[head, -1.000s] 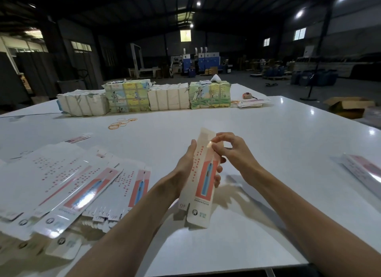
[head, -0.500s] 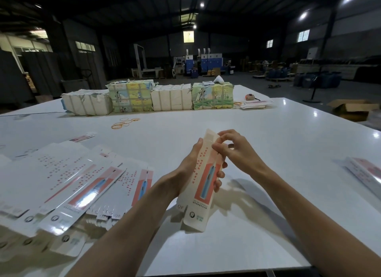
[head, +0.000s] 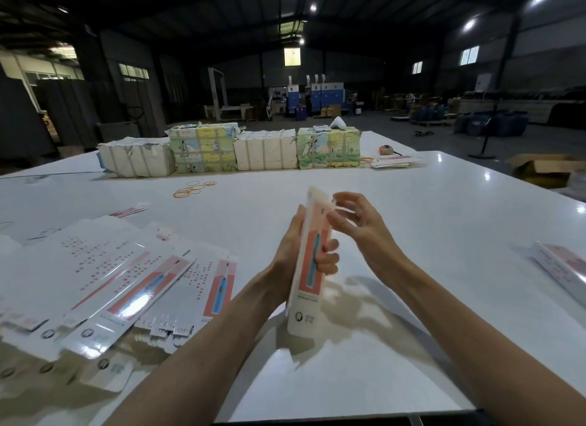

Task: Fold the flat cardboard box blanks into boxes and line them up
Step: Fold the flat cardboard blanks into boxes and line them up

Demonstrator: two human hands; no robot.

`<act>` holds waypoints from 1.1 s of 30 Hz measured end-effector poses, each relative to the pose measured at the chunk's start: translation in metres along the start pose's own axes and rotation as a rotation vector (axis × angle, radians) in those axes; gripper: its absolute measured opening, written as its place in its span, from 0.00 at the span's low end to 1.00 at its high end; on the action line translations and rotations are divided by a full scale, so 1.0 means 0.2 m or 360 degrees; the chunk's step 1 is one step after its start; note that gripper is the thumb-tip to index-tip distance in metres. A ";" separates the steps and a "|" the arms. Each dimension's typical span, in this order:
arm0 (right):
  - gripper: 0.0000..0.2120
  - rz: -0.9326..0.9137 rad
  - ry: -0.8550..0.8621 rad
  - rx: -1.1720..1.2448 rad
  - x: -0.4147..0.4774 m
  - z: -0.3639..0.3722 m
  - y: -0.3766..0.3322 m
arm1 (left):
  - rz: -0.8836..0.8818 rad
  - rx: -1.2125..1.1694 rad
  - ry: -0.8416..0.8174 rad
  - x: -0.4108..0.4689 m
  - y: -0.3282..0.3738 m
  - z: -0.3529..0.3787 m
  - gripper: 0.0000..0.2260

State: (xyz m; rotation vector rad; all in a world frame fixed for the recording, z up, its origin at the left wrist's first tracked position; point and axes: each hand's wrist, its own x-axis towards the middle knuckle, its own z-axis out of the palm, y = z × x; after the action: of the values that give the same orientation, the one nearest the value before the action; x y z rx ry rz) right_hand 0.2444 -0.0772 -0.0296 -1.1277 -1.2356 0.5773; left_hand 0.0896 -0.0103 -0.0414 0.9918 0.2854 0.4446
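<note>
left hand (head: pixel 292 249) wrapped round slim glossy carton (head: pixel 309 287) | right hand (head: pixel 361 229) loose-fingered, holding nothing, beside its top

You are in a factory or warehouse hall used for packing; a dark steel roof with bright ceiling lamps (head: pixel 469 24) spans a wide grey concrete floor (head: pixel 396 126); blue boxy machines (head: pixel 320 96) stand at the far wall; strapped bundles of white and printed paper stock (head: pixel 203 146) sit on your big glossy white table (head: pixel 444 219); flat white printed cardboard blanks (head: pixel 111 267) fan out on your left.
</note>
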 end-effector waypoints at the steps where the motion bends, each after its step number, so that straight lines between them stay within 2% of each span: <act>1: 0.21 0.0027 -0.0037 0.0006 -0.02 0.02 0.01 | 0.0066 -0.0084 0.0017 0.00 0.01 -0.02 0.30; 4: 0.23 -0.0022 -0.0095 -0.0006 -0.05 0.07 0.03 | 0.0151 -0.0140 0.0103 -0.01 0.00 -0.05 0.31; 6: 0.22 -0.0017 -0.0130 0.0077 -0.06 0.08 0.03 | 0.0150 -0.0005 0.0139 -0.02 -0.01 -0.07 0.31; 8: 0.22 0.0025 -0.0175 0.0131 -0.07 0.09 0.03 | 0.0085 0.0068 0.0108 -0.04 -0.03 -0.06 0.32; 12: 0.23 0.0015 -0.0178 0.0118 -0.07 0.09 0.06 | -0.0093 -0.0127 -0.0015 -0.05 -0.05 -0.05 0.33; 14: 0.23 0.0045 -0.0162 0.0138 -0.08 0.08 0.06 | -0.0026 0.0012 0.0145 -0.03 -0.05 -0.05 0.34; 16: 0.24 0.0076 -0.0146 0.0153 -0.07 0.07 0.06 | 0.0165 0.0280 0.0461 0.01 -0.05 -0.04 0.31; 18: 0.24 0.0049 -0.0140 0.0131 -0.06 0.06 0.05 | 0.0498 0.0538 0.0647 0.04 -0.04 -0.04 0.23; 20: 0.24 0.0000 -0.0150 0.0103 -0.04 0.06 0.04 | 0.0829 0.0770 0.0675 0.04 -0.04 -0.04 0.18; 22: 0.24 -0.0032 -0.0156 0.0069 -0.03 0.05 0.02 | 0.1037 0.0924 0.0657 0.03 -0.04 -0.03 0.17; 27: 0.27 -0.0066 -0.0124 0.0000 -0.02 0.02 0.01 | 0.1026 0.1149 0.0555 -0.02 -0.03 0.01 0.28; 29: 0.27 -0.0051 -0.0130 0.0012 -0.02 0.00 0.01 | 0.0995 0.1250 0.0493 -0.03 -0.03 0.03 0.35; 31: 0.26 -0.0009 -0.0159 0.0021 -0.02 -0.01 0.01 | 0.0914 0.1237 0.0406 -0.01 -0.05 0.02 0.44; 33: 0.23 0.0009 -0.0180 -0.0009 -0.02 -0.03 0.02 | 0.0806 0.1125 0.0352 0.00 -0.06 0.02 0.46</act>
State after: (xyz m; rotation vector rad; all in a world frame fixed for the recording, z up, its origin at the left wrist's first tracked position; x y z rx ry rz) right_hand 0.2484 -0.0817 -0.0341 -1.1159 -1.3321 0.6498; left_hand 0.0949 -0.0186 -0.0505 1.7229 0.4036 0.9552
